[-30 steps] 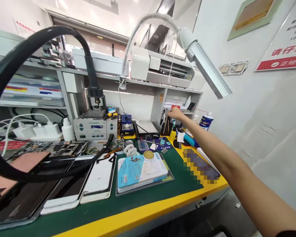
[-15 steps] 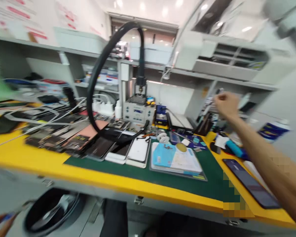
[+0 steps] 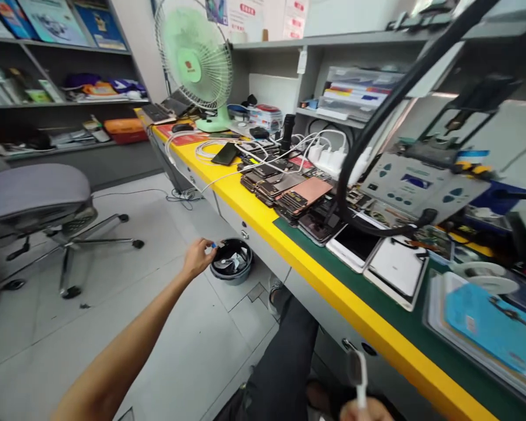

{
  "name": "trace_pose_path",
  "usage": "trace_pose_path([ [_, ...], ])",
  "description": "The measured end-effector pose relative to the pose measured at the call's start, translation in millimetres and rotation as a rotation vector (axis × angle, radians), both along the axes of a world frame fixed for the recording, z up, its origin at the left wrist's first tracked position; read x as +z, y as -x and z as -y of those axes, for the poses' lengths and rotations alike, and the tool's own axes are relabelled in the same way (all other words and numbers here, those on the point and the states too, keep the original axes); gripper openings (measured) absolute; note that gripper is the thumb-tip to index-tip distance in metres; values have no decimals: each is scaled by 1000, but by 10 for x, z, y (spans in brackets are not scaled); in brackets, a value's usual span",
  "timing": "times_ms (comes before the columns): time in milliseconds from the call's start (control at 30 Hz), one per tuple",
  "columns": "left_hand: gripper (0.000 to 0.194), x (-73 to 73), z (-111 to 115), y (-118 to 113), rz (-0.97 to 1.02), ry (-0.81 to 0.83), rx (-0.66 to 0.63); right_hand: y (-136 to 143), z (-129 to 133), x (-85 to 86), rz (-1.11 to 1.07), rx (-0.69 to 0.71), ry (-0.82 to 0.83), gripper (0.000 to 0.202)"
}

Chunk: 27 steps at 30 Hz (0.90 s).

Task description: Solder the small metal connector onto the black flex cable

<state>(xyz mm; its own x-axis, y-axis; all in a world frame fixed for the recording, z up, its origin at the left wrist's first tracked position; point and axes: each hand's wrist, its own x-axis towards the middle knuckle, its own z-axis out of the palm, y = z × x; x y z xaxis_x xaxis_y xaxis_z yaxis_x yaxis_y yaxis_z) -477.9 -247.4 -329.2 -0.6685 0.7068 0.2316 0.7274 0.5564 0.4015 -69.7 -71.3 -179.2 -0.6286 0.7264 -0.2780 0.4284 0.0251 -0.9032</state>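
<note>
My left hand (image 3: pixel 197 257) reaches out over the near rim of a black waste bin (image 3: pixel 239 278) on the floor. Pinched in its fingertips is a small piece with a blue part (image 3: pixel 214 245), too small to name. Light-coloured scraps (image 3: pixel 234 263) lie inside the bin. At the bottom edge, my right hand (image 3: pixel 370 411) is closed round the white handle of a brush (image 3: pixel 357 374) with a dark head, held upright. Part of this hand is cut off by the frame.
A yellow-edged bench (image 3: pixel 263 225) runs along the right, with stacked phone parts (image 3: pixel 298 199), a white phone (image 3: pixel 397 266) and a black hose (image 3: pixel 355 164). A green fan (image 3: pixel 193 64) stands farther back. An office chair (image 3: pixel 35 193) is at left.
The view has swung left and down. My right hand has come from the shelf at right to the bottom edge, now with a brush. My left hand now shows at the bin.
</note>
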Motion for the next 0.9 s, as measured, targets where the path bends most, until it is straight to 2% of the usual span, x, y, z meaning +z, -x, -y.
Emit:
trace_pose_path([
  [100, 34, -119, 7, 88, -26, -30, 4, 180, 474, -299, -7, 89, 98, 40],
  [133, 34, -163, 10, 120, -32, -38, 7, 208, 625, -379, 11, 101, 135, 52],
  [167, 34, -210, 11, 150, -38, -46, 9, 218, 767, -446, 2, 133, 160, 52],
  [267, 34, -345, 6, 220, -56, -70, 19, 180, 1126, -571, 9, 183, 235, 45],
  [300, 34, -385, 5, 235, -64, -78, 22, 173, 1215, -597, 11, 197, 255, 40],
  [367, 33, -447, 5, 253, -81, -88, 31, 242, 1328, -650, 12, 193, 267, 44],
  [400, 33, -470, 7, 258, -90, -92, 35, 338, 1345, -686, 12, 181, 262, 48],
  [467, 33, -502, 11, 262, -107, -95, 42, 671, 1288, -792, 27, 102, 208, 45],
  [633, 33, -545, -6, 265, -147, -91, 61, 1891, 830, -1156, 46, 109, 147, 32],
  [700, 33, -560, -21, 264, -160, -91, 70, 2263, 682, -1270, 55, 126, 125, 34],
  [800, 33, -579, -33, 258, -173, -96, 86, 2591, 590, -1371, 70, 158, 91, 34],
  [900, 33, -592, -23, 260, -182, -100, 103, 2732, 584, -1430, 87, 192, 47, 34],
])
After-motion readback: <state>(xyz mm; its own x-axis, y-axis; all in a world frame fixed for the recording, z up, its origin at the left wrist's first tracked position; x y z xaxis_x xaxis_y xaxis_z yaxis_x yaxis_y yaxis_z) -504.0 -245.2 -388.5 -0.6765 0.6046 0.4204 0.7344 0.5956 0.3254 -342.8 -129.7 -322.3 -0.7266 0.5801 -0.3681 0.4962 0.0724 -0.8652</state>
